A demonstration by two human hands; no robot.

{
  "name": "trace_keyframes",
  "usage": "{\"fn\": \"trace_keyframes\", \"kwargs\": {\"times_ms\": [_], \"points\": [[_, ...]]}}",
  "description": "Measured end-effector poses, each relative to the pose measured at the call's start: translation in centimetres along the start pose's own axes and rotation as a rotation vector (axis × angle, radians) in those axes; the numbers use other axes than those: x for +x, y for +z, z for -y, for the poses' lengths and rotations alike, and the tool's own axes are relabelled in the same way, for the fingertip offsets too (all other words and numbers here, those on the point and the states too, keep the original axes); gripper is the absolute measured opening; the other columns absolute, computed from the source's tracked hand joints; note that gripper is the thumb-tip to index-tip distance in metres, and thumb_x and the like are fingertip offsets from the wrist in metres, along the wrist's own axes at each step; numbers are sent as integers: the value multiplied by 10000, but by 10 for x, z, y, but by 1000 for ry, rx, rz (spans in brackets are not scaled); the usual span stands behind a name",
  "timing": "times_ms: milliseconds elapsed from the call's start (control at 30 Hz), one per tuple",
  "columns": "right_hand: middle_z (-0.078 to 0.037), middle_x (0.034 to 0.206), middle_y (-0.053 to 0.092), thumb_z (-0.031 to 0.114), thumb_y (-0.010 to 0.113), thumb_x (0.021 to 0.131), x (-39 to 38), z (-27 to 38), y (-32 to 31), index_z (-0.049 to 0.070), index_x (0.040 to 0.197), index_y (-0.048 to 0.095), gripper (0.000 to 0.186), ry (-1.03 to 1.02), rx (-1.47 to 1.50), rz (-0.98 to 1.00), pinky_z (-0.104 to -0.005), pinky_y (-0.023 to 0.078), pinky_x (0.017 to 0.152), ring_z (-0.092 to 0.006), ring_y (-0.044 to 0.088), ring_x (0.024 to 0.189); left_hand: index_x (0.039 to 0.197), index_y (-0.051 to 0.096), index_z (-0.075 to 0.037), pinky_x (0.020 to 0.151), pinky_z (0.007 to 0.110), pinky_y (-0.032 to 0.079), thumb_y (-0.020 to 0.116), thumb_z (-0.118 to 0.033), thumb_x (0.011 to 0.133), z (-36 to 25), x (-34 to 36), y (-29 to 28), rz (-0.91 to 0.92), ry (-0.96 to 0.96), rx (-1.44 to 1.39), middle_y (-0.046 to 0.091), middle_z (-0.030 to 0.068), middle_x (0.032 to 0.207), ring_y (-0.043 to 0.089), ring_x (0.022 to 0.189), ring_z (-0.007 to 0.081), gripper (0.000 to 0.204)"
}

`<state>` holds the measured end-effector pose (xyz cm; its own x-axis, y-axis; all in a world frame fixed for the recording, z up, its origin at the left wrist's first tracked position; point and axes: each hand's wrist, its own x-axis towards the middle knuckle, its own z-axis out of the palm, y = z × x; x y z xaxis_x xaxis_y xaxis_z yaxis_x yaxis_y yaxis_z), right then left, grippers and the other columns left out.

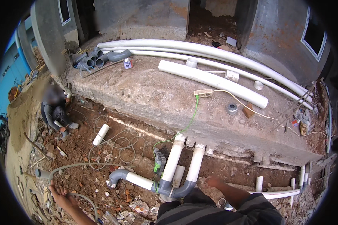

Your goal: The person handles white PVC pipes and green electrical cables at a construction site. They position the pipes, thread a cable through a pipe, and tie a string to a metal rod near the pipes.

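At the lower left, my left hand (64,198) is closed around a translucent hose (87,164), which arcs up from it and trails off to the right; another length drops below the hand. My right hand (216,183) is beside my knee, just right of a white pipe (196,163); its fingers are too indistinct to read. In front of me, grey elbows (184,190) join that pipe to another white upright pipe (173,159) and a horizontal white pipe (139,180), ending in a grey bend (118,175). A green-and-black power tool (159,162) leans by the pipes.
A concrete ledge (139,88) carries long white pipes (214,80), grey fittings (90,59), a small can (128,63) and a power strip (202,93) with a green cord. A person (56,110) crouches at the left of the trench. A loose white pipe (101,135) lies on rubble.
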<state>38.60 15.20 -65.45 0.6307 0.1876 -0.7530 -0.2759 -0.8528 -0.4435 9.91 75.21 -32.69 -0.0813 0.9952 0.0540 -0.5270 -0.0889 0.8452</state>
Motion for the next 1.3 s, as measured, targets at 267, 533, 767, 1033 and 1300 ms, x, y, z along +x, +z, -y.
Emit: {"fn": "trace_keyframes", "kwargs": {"times_ms": [267,533,767,1033,1300], "points": [[-158,813,688,197,486,943,-30,-120,19,43,903,651,229,375,588,1,-382,575,580,-240,686,661,1372,531,-6,480,195,297,500,-294,1049,-13,66,-5,10,35,112,287,-60,682,271,569,29,434],[-136,724,649,147,520,925,-33,-125,37,-9,870,623,195,-12,480,180,-395,543,485,-278,677,619,1357,544,-20,488,217,303,515,-324,1039,22,60,23,92,-3,145,334,-43,719,302,595,40,441],[-195,793,688,139,540,927,-33,-96,17,5,957,626,162,249,907,-77,-424,572,532,-296,677,614,1146,636,-43,477,222,320,559,-334,1011,30,32,52,118,-101,140,337,-68,654,327,532,47,330],[-237,988,680,208,505,955,-20,-120,17,19,1193,536,305,470,870,24,-523,581,720,-382,689,835,1062,634,-47,488,247,343,557,-332,1017,29,15,56,154,-159,186,329,-66,617,343,520,66,299],[-234,982,674,201,500,950,7,-98,19,2,1195,526,316,420,728,-37,-512,587,704,-379,688,816,1071,646,-18,464,235,366,526,-298,1029,44,-8,32,161,-237,209,360,-60,604,367,498,64,307]]}}
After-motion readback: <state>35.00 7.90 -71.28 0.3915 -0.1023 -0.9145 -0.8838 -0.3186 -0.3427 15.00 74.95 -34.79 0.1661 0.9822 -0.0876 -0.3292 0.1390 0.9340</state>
